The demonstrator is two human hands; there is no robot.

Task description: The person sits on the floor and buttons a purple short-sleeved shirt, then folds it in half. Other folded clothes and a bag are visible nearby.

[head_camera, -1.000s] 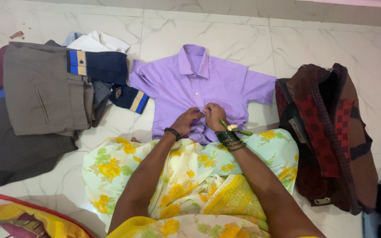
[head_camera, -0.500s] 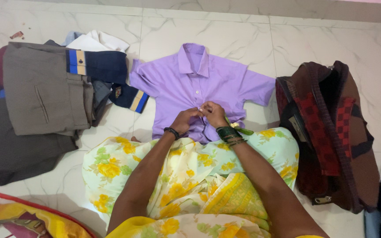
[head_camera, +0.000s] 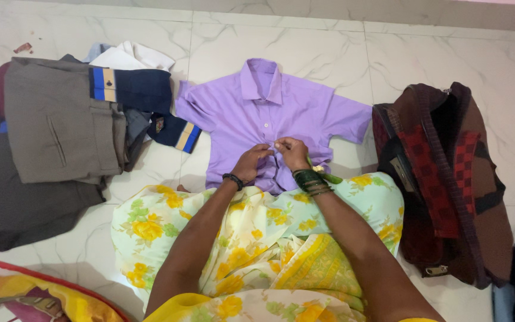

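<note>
Head view: one purple shirt (head_camera: 257,116) is laid flat, collar away, on the marble floor (head_camera: 341,53), with its hem against the person's floral-clad lap. Two hands are met at the shirt's front placket, low on the chest. The left hand (head_camera: 250,162) has its fingertips pinched on the cloth beside the placket; the right hand (head_camera: 293,152) is pinched on the facing edge, the two grips almost touching. One dark band is worn on the left wrist, and several green bangles on the right. One stack of folded clothes (head_camera: 61,119), topped by grey trousers, is seen well to the left. One maroon checked bag (head_camera: 442,179) lies open just right of the shirt.
</note>
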